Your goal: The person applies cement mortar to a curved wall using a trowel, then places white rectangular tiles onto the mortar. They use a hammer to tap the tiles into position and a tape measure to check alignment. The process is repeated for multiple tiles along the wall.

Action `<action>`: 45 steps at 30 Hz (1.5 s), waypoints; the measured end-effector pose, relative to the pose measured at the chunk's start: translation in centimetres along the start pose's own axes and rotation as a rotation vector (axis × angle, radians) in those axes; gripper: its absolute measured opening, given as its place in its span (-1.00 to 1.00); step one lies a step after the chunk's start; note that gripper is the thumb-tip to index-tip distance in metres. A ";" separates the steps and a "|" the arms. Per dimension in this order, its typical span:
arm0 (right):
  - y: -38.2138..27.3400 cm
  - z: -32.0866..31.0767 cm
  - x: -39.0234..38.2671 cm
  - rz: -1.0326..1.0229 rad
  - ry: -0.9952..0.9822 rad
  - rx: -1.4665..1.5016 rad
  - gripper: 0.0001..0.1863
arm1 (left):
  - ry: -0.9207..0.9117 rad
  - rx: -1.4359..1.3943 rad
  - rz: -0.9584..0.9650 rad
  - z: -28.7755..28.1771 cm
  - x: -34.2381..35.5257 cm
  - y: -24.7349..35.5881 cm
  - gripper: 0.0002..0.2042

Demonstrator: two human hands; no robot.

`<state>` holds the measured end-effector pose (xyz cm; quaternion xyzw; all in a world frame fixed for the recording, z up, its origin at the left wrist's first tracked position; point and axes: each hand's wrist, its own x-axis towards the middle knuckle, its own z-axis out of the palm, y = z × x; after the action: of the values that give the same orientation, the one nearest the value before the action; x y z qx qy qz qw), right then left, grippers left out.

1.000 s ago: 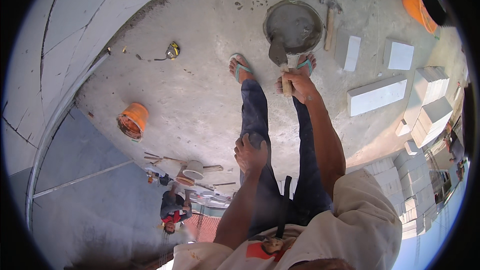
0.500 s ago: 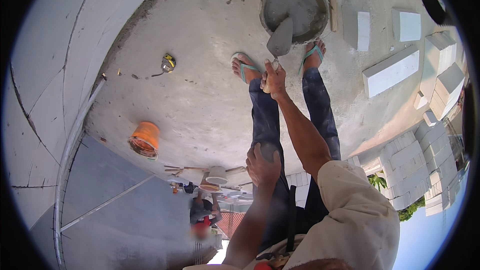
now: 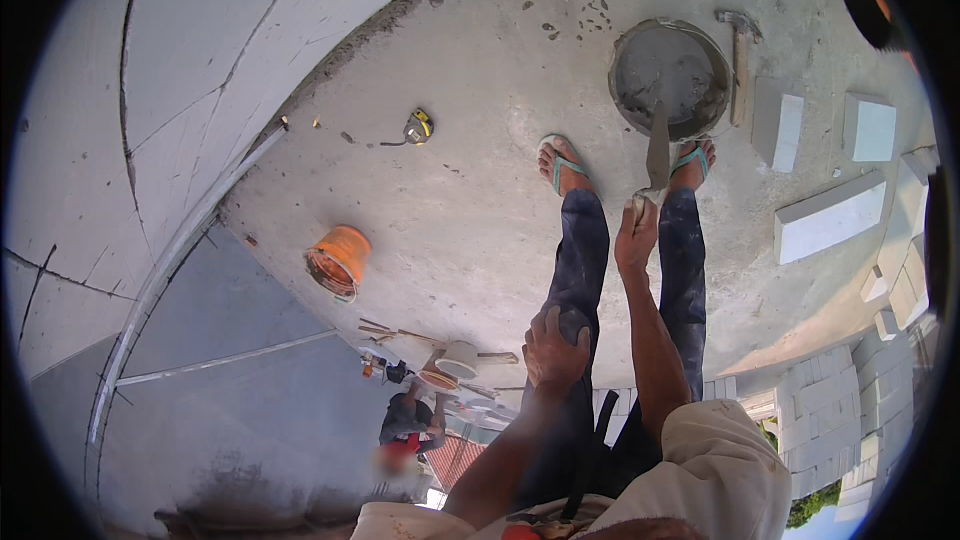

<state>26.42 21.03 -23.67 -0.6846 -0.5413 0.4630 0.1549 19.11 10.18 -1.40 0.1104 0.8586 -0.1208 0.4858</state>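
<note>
**Trowel Poised at the Mortar Tub**

A mason's trowel [image 3: 657, 152] extends over the near rim of a round tub [image 3: 616, 92] of grey mortar [image 3: 662, 65]; whether its tip touches the mix cannot be told. The tub sits just beyond the worker's right foot [image 3: 691, 165], with a hammer [image 3: 740, 75] close along its right side. Pale blocks crowd farther right, a long block [image 3: 830, 218] nearest. To the left, a wide stretch of concrete floor [image 3: 470, 230] separates the left foot [image 3: 565, 168] from a yellow-and-black tape measure [image 3: 419, 127] and an orange bucket [image 3: 342, 255], the floor ending at a pale wall [image 3: 220, 30] with dark joints.

The right hand [image 3: 636, 235] closes around the trowel's handle, its forearm reaching straight out between the worker's legs, the blade turned nearly edge-on to the view. The left hand [image 3: 557, 352] rests on the left knee [image 3: 573, 325], elbow bent, fingers loosely spread over dark trousers [image 3: 578, 265]. Both feet wear turquoise-strapped flip-flops, planted apart. Well behind, another person [image 3: 405, 425] appears upside down near a white bucket [image 3: 458, 358].
</note>
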 end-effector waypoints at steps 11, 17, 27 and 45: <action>19.1 3.9 4.2 0.390 -0.176 -0.264 -0.34 | -0.056 0.100 0.193 -4.7 3.7 0.8 -0.33; -2.7 -8.1 -3.5 0.156 -0.708 -0.488 -0.38 | -0.077 -0.078 0.007 0.8 -0.9 -2.6 -0.37; -49.7 8.1 0.5 -0.927 -0.935 -0.444 -0.54 | -0.011 -0.375 -0.004 -1.1 -1.8 -2.3 -0.39; -75.5 4.7 -0.9 -1.224 -0.883 -0.428 -0.57 | 0.132 -0.913 0.014 -0.6 -4.3 -6.0 -0.43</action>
<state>-22.44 46.49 28.16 -0.0321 -0.9112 0.4103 0.0178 18.93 4.42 3.25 -0.1015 0.8523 0.2806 0.4296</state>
